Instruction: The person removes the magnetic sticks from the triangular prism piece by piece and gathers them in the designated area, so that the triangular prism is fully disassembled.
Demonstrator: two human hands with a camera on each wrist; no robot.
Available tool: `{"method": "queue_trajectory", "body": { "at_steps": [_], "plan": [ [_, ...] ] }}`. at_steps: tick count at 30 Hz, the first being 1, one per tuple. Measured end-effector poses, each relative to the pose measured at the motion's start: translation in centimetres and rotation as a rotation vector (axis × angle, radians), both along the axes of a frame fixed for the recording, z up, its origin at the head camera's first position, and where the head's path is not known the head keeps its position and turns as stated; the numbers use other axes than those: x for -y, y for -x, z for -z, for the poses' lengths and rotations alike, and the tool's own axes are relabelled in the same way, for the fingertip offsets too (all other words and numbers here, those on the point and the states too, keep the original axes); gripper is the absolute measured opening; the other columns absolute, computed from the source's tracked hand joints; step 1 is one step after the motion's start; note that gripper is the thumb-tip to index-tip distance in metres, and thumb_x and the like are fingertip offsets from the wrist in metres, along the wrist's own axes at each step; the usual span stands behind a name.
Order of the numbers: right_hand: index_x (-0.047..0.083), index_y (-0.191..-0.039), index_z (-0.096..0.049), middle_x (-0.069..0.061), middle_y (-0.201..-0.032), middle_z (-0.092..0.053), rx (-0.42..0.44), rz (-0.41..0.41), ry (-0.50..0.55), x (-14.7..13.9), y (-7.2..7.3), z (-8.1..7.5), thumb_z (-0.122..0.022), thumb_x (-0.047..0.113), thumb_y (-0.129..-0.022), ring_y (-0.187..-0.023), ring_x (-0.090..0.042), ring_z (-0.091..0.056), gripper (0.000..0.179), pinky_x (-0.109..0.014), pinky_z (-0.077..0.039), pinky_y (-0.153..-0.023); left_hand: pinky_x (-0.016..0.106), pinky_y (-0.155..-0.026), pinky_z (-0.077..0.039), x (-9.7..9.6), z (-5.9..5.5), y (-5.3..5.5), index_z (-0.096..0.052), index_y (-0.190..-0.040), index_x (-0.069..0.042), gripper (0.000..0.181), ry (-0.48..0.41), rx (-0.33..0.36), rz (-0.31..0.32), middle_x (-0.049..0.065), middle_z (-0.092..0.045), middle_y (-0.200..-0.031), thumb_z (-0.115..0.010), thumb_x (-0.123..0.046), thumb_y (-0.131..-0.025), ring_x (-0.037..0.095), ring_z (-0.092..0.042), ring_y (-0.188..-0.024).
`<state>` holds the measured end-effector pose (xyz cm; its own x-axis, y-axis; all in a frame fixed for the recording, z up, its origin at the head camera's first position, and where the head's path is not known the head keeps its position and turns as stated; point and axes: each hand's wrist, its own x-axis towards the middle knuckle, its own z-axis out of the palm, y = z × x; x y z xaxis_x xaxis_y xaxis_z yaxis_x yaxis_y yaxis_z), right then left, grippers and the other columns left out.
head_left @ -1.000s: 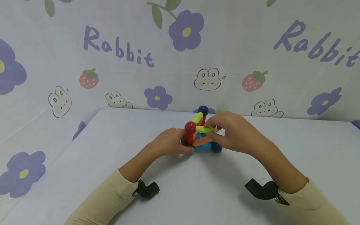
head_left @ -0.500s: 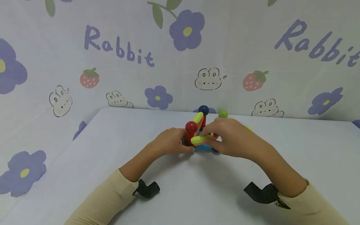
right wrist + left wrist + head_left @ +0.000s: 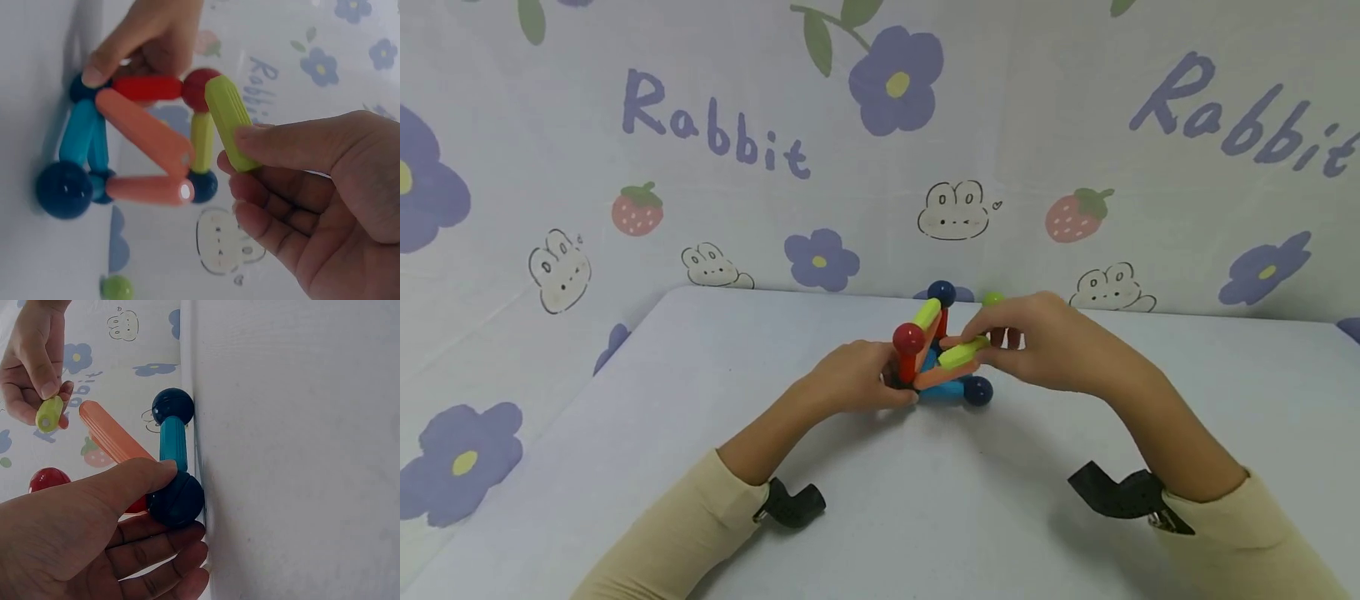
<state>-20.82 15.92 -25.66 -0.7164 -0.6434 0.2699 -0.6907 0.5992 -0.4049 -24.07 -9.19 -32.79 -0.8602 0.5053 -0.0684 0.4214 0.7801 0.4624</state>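
My left hand (image 3: 859,379) grips a dark blue ball (image 3: 178,501) at the near left base corner of a magnetic stick-and-ball frame. A red stick (image 3: 907,368) rises from that corner to a red ball (image 3: 908,338). From there a fixed yellow-green stick (image 3: 927,314) runs to a high dark blue ball (image 3: 942,293). Blue sticks (image 3: 79,131) form the base, and two orange sticks (image 3: 147,190) slant up with free ends. My right hand (image 3: 1048,342) pinches another yellow-green stick (image 3: 229,122) between thumb and fingers, close over the orange sticks in the head view.
A loose green ball (image 3: 993,297) lies behind the right hand near the table's back edge. The white table (image 3: 760,333) meets a printed cloth backdrop (image 3: 715,208). Black mounts (image 3: 790,505) sit at both wrists.
The right hand's stick was at the red ball, dipped below it, then moved right and away, turning so it now points up to the right. The left hand and frame stay put.
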Motion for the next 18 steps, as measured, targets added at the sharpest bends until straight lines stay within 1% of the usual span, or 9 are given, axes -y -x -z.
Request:
{"method": "queue_trajectory", "body": {
  "at_steps": [2,4,9,13,18],
  "plan": [
    [0.012,-0.104,-0.077,0.006,-0.091,-0.069,0.03,0.018,0.011,-0.7,0.4,-0.2,-0.078,0.003,-0.086,-0.078,-0.014,-0.06,0.021,-0.03,-0.054,-0.064,0.028,-0.073,-0.051,0.0,0.0,0.0,-0.064,-0.11,-0.006,0.036,-0.001,-0.001,0.001,-0.002,-0.067,-0.085,-0.08,-0.028,-0.086,0.015,-0.061,-0.079],
    [0.01,-0.103,-0.076,0.004,-0.09,-0.07,0.067,0.054,0.018,-1.5,0.8,-0.2,-0.078,0.003,-0.085,-0.076,-0.015,-0.061,0.019,-0.029,-0.054,-0.064,0.028,-0.072,-0.051,0.0,0.1,0.0,-0.064,-0.11,-0.006,0.036,-0.003,-0.005,0.003,-0.002,-0.067,-0.085,-0.08,-0.027,-0.086,0.015,-0.061,-0.079],
    [0.006,-0.101,-0.076,-0.001,-0.088,-0.07,0.145,0.116,0.019,-2.8,1.9,0.0,-0.078,0.002,-0.085,-0.074,-0.017,-0.063,0.016,-0.031,-0.055,-0.068,0.028,-0.072,-0.05,0.1,0.3,0.1,-0.064,-0.11,-0.006,0.036,-0.012,-0.014,0.006,-0.002,-0.068,-0.086,-0.08,-0.027,-0.086,0.014,-0.06,-0.079],
    [0.005,-0.099,-0.076,-0.002,-0.089,-0.071,0.174,0.149,0.004,-3.6,2.6,0.4,-0.078,0.0,-0.084,-0.076,-0.018,-0.064,0.016,-0.034,-0.056,-0.071,0.028,-0.071,-0.05,0.1,0.4,0.1,-0.064,-0.11,-0.006,0.035,-0.015,-0.02,0.013,-0.003,-0.067,-0.084,-0.08,-0.027,-0.086,0.014,-0.06,-0.077],
    [0.004,-0.098,-0.076,-0.003,-0.087,-0.071,0.213,0.185,-0.02,-4.6,3.2,0.7,-0.077,-0.001,-0.084,-0.078,-0.019,-0.067,0.015,-0.037,-0.056,-0.071,0.027,-0.07,-0.05,0.1,0.4,0.1,-0.064,-0.11,-0.006,0.035,-0.017,-0.023,0.017,-0.003,-0.066,-0.083,-0.08,-0.027,-0.086,0.014,-0.06,-0.077]
  ]
}}
